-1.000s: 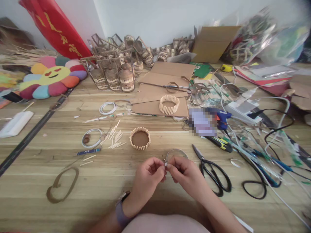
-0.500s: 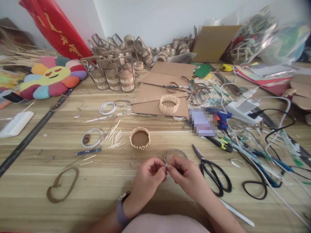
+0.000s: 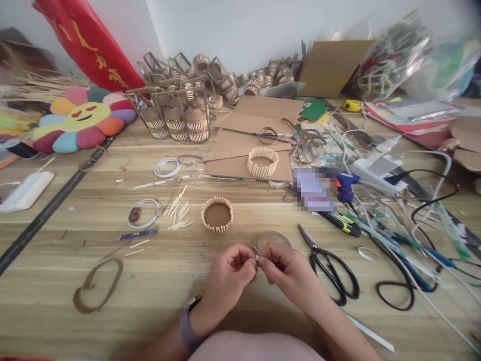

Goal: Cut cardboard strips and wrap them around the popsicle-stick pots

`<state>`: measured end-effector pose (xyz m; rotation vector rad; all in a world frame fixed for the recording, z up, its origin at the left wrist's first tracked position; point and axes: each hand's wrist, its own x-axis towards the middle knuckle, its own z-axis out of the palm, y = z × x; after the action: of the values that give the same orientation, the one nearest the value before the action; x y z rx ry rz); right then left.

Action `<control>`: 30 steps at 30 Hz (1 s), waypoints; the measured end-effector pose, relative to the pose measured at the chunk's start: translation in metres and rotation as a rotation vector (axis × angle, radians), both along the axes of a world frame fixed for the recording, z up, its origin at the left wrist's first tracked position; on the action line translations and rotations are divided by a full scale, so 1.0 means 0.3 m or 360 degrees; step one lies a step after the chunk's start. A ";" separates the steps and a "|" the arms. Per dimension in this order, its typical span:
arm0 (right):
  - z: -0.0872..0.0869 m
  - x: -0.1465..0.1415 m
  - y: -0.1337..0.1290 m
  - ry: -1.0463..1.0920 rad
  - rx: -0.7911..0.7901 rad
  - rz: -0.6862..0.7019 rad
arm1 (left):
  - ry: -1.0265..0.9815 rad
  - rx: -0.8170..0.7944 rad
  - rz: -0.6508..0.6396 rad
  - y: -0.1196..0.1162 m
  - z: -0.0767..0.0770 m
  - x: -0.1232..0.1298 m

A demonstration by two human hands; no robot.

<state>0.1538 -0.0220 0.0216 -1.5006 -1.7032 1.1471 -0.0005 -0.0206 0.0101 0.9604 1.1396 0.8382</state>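
More of a white strip (image 3: pixel 370 333) shows beside our right forearm than a second ago. Our left hand (image 3: pixel 227 276) and right hand (image 3: pixel 296 276) meet fingertip to fingertip, fingers pinched nearly closed on a small white piece (image 3: pixel 257 257); whether it joins the thin ring (image 3: pixel 276 231) just beyond our right fingers is, in fairness, too small to tell. The piece could slip, since so little of it shows for our grip, and a tug could jerk the ring if the two are joined. Our right arm, swinging outward, could knock the black scissors (image 3: pixel 307 236) lying open-handled to the right of our fingers. We count one white piece, one thin ring, one pair of scissors, two stick-walled rounds (image 3: pixel 217 230) (image 3: pixel 262 174) beyond our fingers, and, to their left, two white coils (image 3: pixel 165 175) (image 3: pixel 141 227) and one brown loop (image 3: pixel 80 301).
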 end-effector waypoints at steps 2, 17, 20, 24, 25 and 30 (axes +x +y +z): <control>0.000 0.006 0.001 -0.0025 0.0202 -0.0047 | 0.0017 0.0010 0.0038 0.003 -0.004 -0.003; -0.051 -0.028 -0.023 -0.0312 0.0957 -0.0125 | 0.0279 0.0100 0.0010 -0.003 -0.007 -0.004; -0.044 -0.023 -0.026 -0.0269 0.0739 -0.0118 | 0.0347 0.0128 -0.0016 -0.001 -0.008 -0.005; -0.034 -0.019 -0.030 -0.0131 0.0485 -0.0126 | 0.0426 0.0170 -0.0030 0.001 -0.011 -0.003; -0.033 -0.019 -0.031 -0.0094 0.0437 -0.0126 | 0.0446 0.0186 -0.0026 0.000 -0.013 -0.002; -0.036 -0.021 -0.029 0.0012 0.0242 -0.0173 | 0.0546 0.0258 -0.0024 -0.005 -0.018 0.002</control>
<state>0.1473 -0.0308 0.0108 -1.4733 -1.6436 0.9443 0.0002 -0.0220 0.0046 1.2807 1.3691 0.7803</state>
